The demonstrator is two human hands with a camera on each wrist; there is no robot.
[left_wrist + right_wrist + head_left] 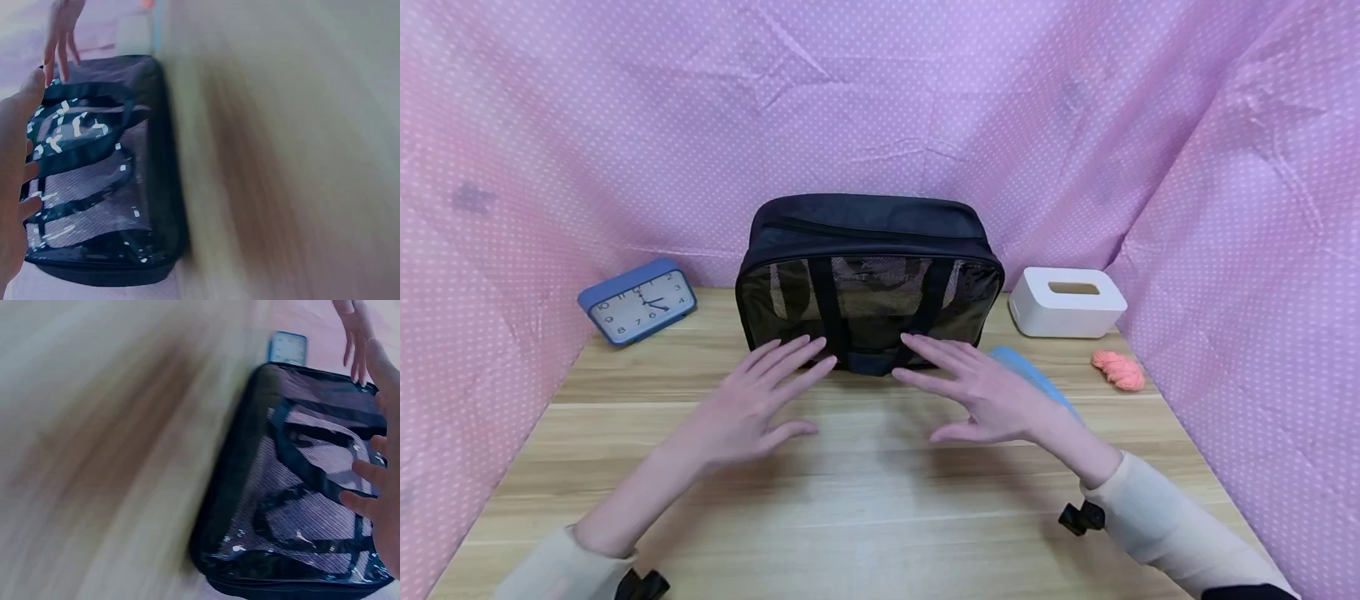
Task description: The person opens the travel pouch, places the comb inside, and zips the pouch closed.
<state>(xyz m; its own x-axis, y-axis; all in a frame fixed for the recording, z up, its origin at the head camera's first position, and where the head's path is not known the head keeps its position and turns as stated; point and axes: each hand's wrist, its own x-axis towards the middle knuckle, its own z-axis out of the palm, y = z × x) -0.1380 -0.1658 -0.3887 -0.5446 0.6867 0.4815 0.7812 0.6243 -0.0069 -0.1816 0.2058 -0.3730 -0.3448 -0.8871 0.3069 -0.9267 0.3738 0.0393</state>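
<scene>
A black bag (872,300) with see-through panels and dark carrying straps stands upright at the back middle of the table. My left hand (748,408) hovers in front of its lower left side, fingers spread and pointing at the bag. On the other side my right hand (981,392) is held the same way, fingers extended toward the bag's lower right. Both hands are empty. In the left wrist view the bag (106,169) shows its clear front and strap loops beyond my fingers. The right wrist view has the bag (300,481) beside my fingers too.
A blue clock (643,304) stands at the back left. To the bag's right is a white tissue box (1067,304), with a coral yarn bundle (1118,370) in front of it. A light blue object (1030,371) lies partly hidden behind my right hand. Pink dotted cloth (880,100) surrounds the table.
</scene>
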